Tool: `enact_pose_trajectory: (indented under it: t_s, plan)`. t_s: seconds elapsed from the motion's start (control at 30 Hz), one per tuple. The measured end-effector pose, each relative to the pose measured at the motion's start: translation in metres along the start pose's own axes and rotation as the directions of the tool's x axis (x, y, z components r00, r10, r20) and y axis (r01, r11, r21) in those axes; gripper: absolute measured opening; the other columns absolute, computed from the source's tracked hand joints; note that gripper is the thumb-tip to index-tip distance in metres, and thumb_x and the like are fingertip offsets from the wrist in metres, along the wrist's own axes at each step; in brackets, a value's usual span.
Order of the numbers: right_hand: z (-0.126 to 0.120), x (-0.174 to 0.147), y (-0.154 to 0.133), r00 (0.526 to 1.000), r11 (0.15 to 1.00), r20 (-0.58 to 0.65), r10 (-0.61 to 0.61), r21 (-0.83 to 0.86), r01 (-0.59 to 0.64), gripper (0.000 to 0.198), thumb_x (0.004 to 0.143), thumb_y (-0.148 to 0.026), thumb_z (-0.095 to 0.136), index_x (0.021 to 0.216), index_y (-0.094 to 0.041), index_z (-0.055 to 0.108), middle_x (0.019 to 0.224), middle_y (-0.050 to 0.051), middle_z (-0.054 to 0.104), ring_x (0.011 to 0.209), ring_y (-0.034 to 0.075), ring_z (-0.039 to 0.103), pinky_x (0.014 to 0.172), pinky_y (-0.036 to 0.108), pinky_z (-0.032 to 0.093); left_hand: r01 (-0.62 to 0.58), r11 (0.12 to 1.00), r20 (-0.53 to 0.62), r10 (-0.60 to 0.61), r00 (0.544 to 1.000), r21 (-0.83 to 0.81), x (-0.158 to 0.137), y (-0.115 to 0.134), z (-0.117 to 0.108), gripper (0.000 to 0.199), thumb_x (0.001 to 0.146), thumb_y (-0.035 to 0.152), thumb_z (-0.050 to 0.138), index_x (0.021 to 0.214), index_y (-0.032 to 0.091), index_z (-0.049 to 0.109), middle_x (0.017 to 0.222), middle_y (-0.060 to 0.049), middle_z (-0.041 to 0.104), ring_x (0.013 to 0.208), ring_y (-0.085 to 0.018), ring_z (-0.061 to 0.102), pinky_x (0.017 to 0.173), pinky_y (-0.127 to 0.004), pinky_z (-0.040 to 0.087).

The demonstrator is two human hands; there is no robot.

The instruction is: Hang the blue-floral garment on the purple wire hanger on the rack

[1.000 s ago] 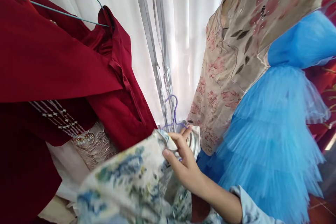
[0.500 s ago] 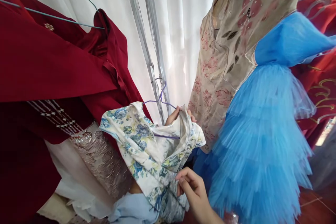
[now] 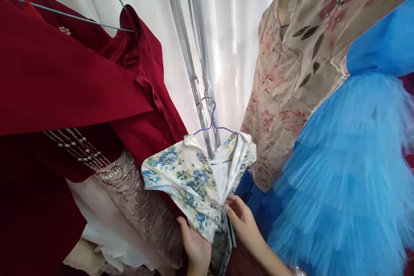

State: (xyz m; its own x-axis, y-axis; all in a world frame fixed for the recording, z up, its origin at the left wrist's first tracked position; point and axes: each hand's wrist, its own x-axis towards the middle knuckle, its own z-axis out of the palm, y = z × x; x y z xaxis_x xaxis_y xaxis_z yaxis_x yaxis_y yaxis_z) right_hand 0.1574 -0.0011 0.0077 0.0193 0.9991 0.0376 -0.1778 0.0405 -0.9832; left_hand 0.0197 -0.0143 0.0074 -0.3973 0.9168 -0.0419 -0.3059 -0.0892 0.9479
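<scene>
A white floral dress (image 3: pixel 194 177) with blue roses and short sleeves hangs on a purple wire hanger (image 3: pixel 212 116) low in the middle. Its crossed neckline stands partly open. My right hand (image 3: pixel 244 220) pinches the front edge of the dress at the gathered waist, fingers closed. At the lower left side of the waist, my left hand (image 3: pixel 196 243) grips the fabric with the thumb outside; its other fingers are mostly hidden by the cloth. Below my hands the skirt is bunched and darker.
Dark red garments (image 3: pixel 80 77) hang at left on a thin hanger, above a beaded pinkish dress (image 3: pixel 136 198). At right hang a beige floral garment (image 3: pixel 284 82) and a blue tiered tulle dress (image 3: pixel 339 159). Metal poles (image 3: pixel 184 30) stand before a white curtain (image 3: pixel 239 30).
My left hand has left the hanger and shoulder area and come down to the dress's lower left side. My right hand has moved up slightly to the waist. The neckline has settled on the hanger.
</scene>
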Motion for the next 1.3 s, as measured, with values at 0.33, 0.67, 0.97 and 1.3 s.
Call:
enact_pose_trajectory:
  t_s: [0.33, 0.67, 0.97, 1.3]
  plan:
    - [0.027, 0.021, 0.025, 0.989, 0.995, 0.147, 0.025, -0.103, -0.009, 0.038, 0.085, -0.053, 0.061, 0.075, -0.016, 0.060, 0.067, 0.001, 0.056, 0.064, 0.016, 0.049, 0.061, 0.026, 0.039, 0.184, 0.979, -0.069, -0.179, 0.981, 0.084, 0.023, -0.008, -0.025, 0.061, 0.067, 0.036, 0.080, 0.121, 0.023, 0.058, 0.117, -0.011, 0.069, 0.118, -0.033, 0.061, 0.097, -0.044, 0.051]
    - [0.020, 0.036, 0.041, 0.995, 0.990, 0.025, 0.093, -0.105, -0.090, 0.032, 0.083, -0.041, 0.061, 0.064, -0.020, 0.048, 0.055, -0.004, 0.047, 0.053, 0.013, 0.042, 0.052, 0.025, 0.031, -0.466, 0.735, 0.124, 0.471, 0.873, 0.492, 0.057, -0.032, -0.035, 0.027, 0.076, 0.038, 0.070, 0.098, 0.024, 0.063, 0.106, -0.010, 0.065, 0.103, -0.029, 0.063, 0.094, -0.042, 0.051]
    - [0.030, 0.033, 0.014, 0.968, 0.977, 0.134, 0.212, -0.028, -0.210, 0.019, 0.078, -0.027, 0.057, 0.061, -0.017, 0.058, 0.050, -0.001, 0.062, 0.038, 0.009, 0.044, 0.041, 0.020, 0.030, -0.386, 0.759, 0.486, 0.105, 0.867, 0.524, 0.064, -0.053, -0.014, 0.019, 0.079, 0.033, 0.061, 0.088, 0.020, 0.071, 0.082, -0.010, 0.073, 0.082, -0.030, 0.069, 0.074, -0.038, 0.056]
    - [0.035, 0.102, -0.122, 0.996, 0.993, 0.027, -0.087, 0.079, 0.085, 0.031, 0.084, -0.043, 0.063, 0.071, -0.015, 0.063, 0.050, -0.001, 0.064, 0.033, 0.006, 0.041, 0.034, 0.019, 0.026, -0.567, 0.432, 0.617, 0.030, 0.786, 0.701, 0.054, -0.036, 0.003, 0.024, 0.084, 0.030, 0.058, 0.061, 0.021, 0.058, 0.062, -0.003, 0.063, 0.060, -0.019, 0.059, 0.062, -0.028, 0.042]
